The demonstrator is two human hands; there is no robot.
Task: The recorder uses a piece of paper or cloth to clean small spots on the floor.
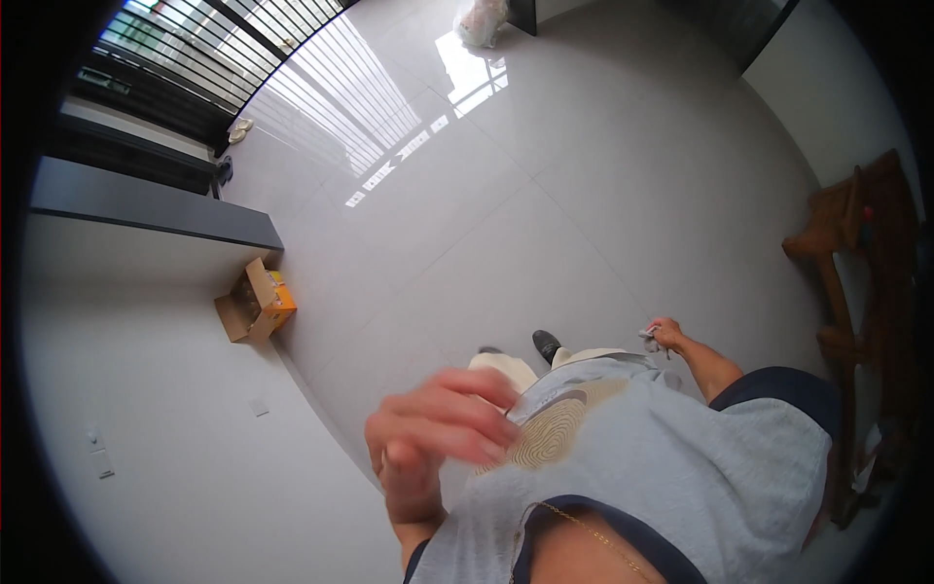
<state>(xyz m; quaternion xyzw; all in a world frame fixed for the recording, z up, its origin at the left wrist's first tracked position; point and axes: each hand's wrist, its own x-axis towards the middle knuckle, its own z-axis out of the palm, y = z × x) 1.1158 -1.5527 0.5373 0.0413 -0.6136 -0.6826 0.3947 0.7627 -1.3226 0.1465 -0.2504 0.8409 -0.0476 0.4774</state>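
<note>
My left hand [441, 423] is raised in front of my shirt, near the camera, blurred, with its fingers half bent and apart; nothing shows in it. Out to the right side, low beside my body, my right hand [665, 333] grips a crumpled greyish cloth [651, 340]. Below are my light grey shirt [657, 445] with a tan print, pale trousers and a dark shoe [546, 346] on the tiled floor [467, 241].
An open cardboard box [255, 303] stands on the floor by the white wall [168, 365]. Wooden furniture [839, 241] is at the right. Near the barred door [219, 58] lie light shoes [240, 131]. A plastic bag [481, 20] rests at the far side.
</note>
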